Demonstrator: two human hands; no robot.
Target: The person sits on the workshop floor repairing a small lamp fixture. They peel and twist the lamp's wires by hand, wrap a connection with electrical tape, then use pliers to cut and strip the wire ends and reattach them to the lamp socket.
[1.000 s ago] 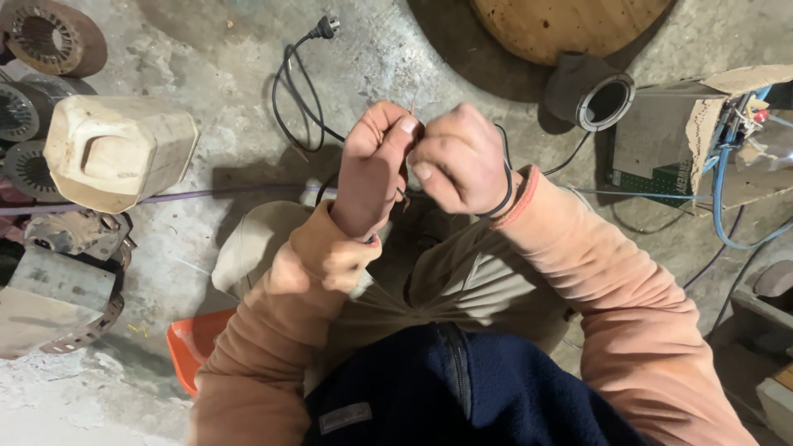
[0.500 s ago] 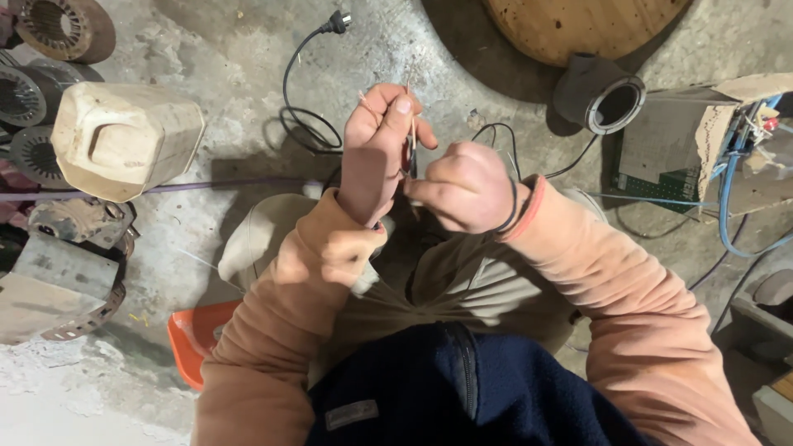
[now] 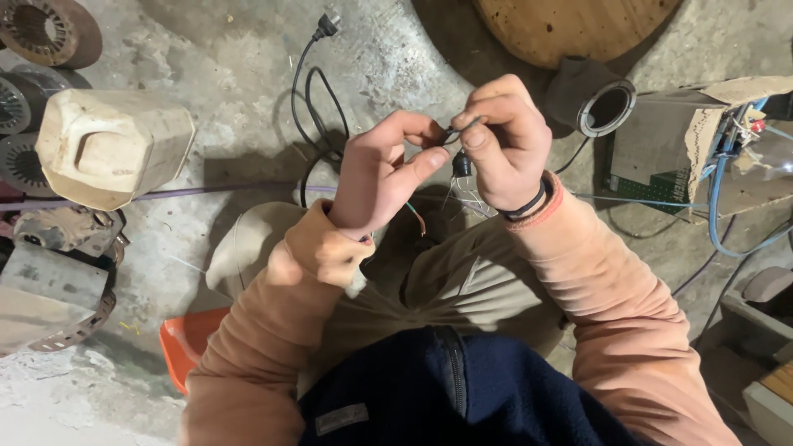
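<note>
My left hand (image 3: 384, 169) and my right hand (image 3: 505, 142) meet above my knees, both pinching a thin dark wire end (image 3: 453, 132) between fingertips. A small black part (image 3: 462, 165) hangs just under my right thumb. A short red-and-green stripped lead (image 3: 415, 216) dangles below my left palm. My right wrist wears a black band (image 3: 522, 206). A black power cord with a plug (image 3: 318, 83) runs across the concrete floor behind my hands.
A cream plastic canister (image 3: 111, 147) lies at the left beside metal motor stators (image 3: 45, 29). An orange tray (image 3: 192, 343) sits by my left elbow. A wooden round disc (image 3: 570, 29), a black ringed cylinder (image 3: 603, 106) and a cardboard box with blue cables (image 3: 727, 140) stand on the right.
Both hands have moved apart a little and risen; my left fingers shifted from gripping upright to pinching sideways at the wire end, and the coloured lead now hangs free below.
</note>
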